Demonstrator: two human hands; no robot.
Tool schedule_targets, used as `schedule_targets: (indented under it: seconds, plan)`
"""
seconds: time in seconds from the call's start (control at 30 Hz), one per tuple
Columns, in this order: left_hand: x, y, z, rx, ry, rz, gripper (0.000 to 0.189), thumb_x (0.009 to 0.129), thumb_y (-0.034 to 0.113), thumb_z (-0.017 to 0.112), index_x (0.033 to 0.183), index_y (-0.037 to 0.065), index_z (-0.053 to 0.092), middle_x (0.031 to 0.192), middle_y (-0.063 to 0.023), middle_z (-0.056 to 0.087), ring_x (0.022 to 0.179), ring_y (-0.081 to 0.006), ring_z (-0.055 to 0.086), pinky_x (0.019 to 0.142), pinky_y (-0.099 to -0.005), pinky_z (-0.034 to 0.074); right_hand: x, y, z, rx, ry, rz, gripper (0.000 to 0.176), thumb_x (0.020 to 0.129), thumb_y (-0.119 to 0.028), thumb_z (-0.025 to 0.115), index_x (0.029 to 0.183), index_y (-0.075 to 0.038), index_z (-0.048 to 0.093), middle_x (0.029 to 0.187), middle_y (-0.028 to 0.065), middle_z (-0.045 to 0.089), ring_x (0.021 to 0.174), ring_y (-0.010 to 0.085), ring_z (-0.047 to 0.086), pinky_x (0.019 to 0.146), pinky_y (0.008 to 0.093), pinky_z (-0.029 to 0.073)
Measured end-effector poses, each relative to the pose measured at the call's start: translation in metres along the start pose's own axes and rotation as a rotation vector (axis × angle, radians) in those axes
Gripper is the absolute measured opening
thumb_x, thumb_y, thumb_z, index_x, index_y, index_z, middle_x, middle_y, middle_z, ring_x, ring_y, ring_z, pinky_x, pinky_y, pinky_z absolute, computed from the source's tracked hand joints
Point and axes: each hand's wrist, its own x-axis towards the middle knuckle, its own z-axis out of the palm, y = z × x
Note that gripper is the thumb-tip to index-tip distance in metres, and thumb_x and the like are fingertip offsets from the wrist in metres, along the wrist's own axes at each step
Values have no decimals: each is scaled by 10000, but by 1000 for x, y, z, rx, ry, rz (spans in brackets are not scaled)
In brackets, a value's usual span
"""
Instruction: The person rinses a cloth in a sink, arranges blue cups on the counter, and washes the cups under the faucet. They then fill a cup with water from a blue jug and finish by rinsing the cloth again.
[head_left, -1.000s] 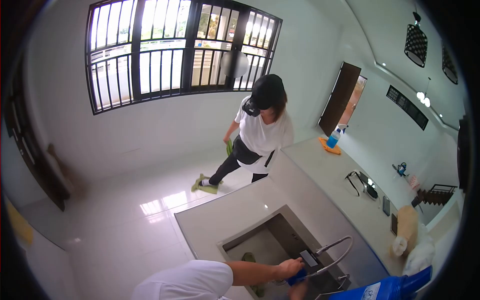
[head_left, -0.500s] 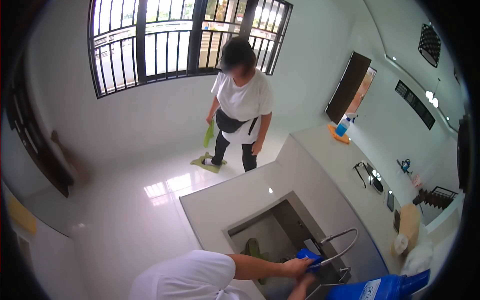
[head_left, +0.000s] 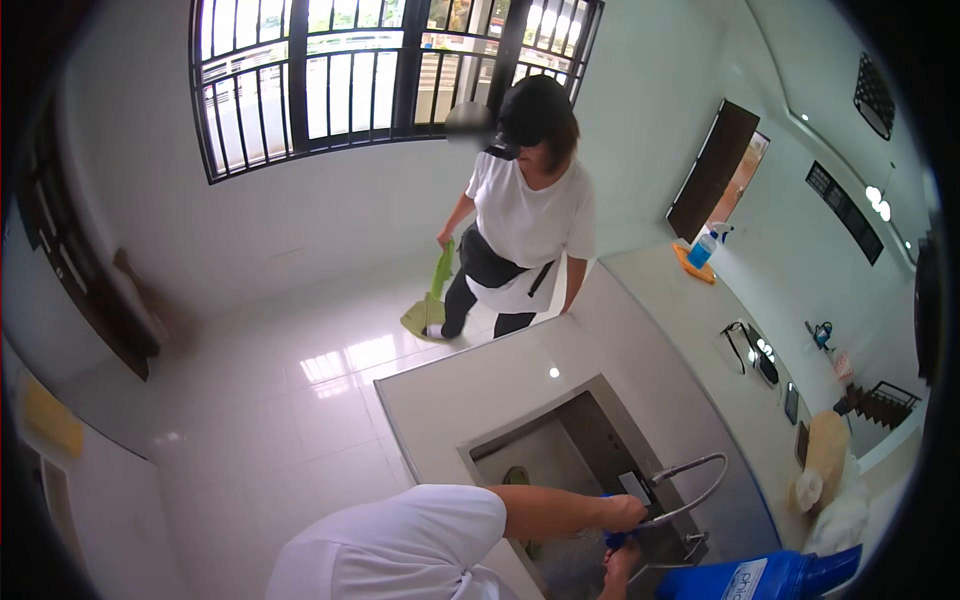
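Observation:
Over the steel sink (head_left: pixel 520 432), my left hand (head_left: pixel 626 512) is closed round a blue item (head_left: pixel 614 538), which looks like a cloth and is mostly hidden by the fingers. Just below it, my right hand (head_left: pixel 620 562) is closed on the lower part of the same item. The curved faucet (head_left: pixel 712 470) arches close to the right of my hands. A green cloth (head_left: pixel 515 478) lies in the sink, partly behind my left forearm.
Across the counter (head_left: pixel 430 400) stands a person (head_left: pixel 530 210) in a white shirt, holding a green cloth, with another underfoot. A large blue container (head_left: pixel 740 578) is at bottom right. On the ledge are a spray bottle (head_left: pixel 703 248), orange cloth (head_left: pixel 690 266), glasses (head_left: pixel 735 346) and phone (head_left: pixel 791 402).
My hands have come together around the blue item, which now shows less. The other person has shifted right and leans towards the counter, lifting the green cloth. The view has shifted slightly.

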Motion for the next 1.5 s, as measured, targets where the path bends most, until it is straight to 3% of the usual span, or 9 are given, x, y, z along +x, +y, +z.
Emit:
schedule_targets:
  seconds: [0.27,0.5,0.6,0.7,0.8,0.97,1.1,1.23,1.5]
  plan:
    - [-16,8,26,-85,207,-105,255,773,49,600,1020,-13,591,1075,-218,565,890,-358,668,768,-417,547,9,5,57,820,-80,245,254,964,-300,510,1096,-85,534,671,49,544,508,146,525,467,302,425]
    - [-26,-27,-4,-78,16,48,252,758,136,664,986,30,670,1108,-230,602,969,-385,627,845,-427,520,33,18,34,156,-127,-446,342,924,-229,546,1210,-42,527,867,92,655,812,287,657,693,416,496]
    - [-18,-34,-13,-161,-96,150,262,772,165,662,1014,75,704,1117,-220,606,1007,-371,603,879,-426,491,-25,-59,34,-926,10,-513,332,919,-183,522,1213,-30,539,929,99,662,900,301,650,740,429,501]
    - [-17,-16,-10,-255,103,-23,294,849,201,626,1091,40,668,1142,-201,587,1049,-335,567,921,-414,469,13,-11,10,-626,187,-880,277,940,-219,472,1127,-43,577,945,101,658,859,294,650,693,475,489]
    - [-32,2,-8,-196,64,25,711,805,414,709,1366,50,468,1355,-217,446,1245,-375,444,1015,-483,402,42,28,5,911,192,-302,284,956,-275,452,1106,-81,597,910,69,655,806,228,641,656,445,481]
    - [-20,-11,39,227,78,253,998,643,527,802,1439,113,362,1348,-174,491,1252,-358,478,1029,-581,334,-2,57,-27,555,-112,68,280,988,-350,449,950,-123,609,607,-3,512,411,117,461,335,285,322]
    - [24,26,-17,409,-540,-345,742,681,715,664,1122,117,677,1060,-102,700,988,-272,677,824,-391,537,-54,23,-28,551,96,86,385,998,-363,504,1297,-126,453,758,46,596,563,151,571,480,301,439]
    - [53,45,-19,1086,-1014,-318,722,638,701,734,1173,222,656,1150,-43,655,980,-242,655,753,-395,503,-46,79,-43,-383,482,-235,451,951,-370,562,1229,-20,504,924,171,673,839,326,668,717,427,530]
    - [-1,5,25,1138,-1302,-444,769,655,724,706,1225,212,638,1155,-61,654,1019,-253,639,781,-423,511,-101,36,-89,-612,718,-103,326,884,-298,635,1074,-39,582,985,175,659,859,367,659,752,457,530]
